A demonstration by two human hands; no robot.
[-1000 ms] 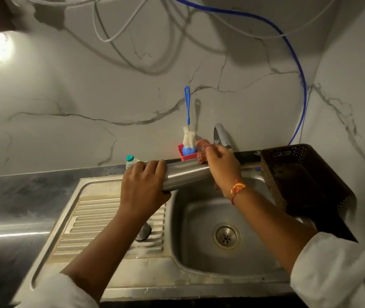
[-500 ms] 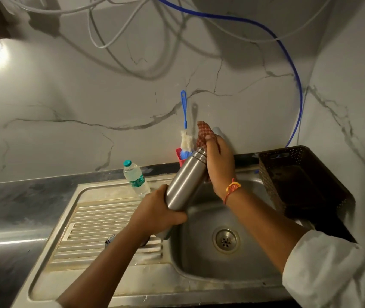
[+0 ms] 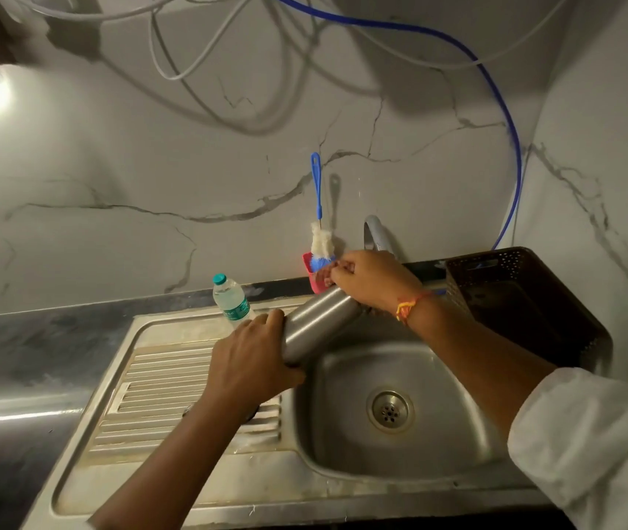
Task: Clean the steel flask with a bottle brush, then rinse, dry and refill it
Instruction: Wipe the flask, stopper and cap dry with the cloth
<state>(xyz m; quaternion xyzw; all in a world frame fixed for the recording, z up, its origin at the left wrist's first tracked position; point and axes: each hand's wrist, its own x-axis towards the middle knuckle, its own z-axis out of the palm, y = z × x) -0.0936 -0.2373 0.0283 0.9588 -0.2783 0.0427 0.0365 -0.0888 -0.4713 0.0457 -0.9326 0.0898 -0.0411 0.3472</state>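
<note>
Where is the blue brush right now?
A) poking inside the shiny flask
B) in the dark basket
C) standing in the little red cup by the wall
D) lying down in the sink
C: the bottle brush stands handle-up in the red cup against the wall, while the left hand and right hand hold the flask over the sink.

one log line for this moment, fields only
left hand: grips flask base | right hand: holds flask neck | flask: tilted over sink | bottle brush: in red holder at wall
</note>
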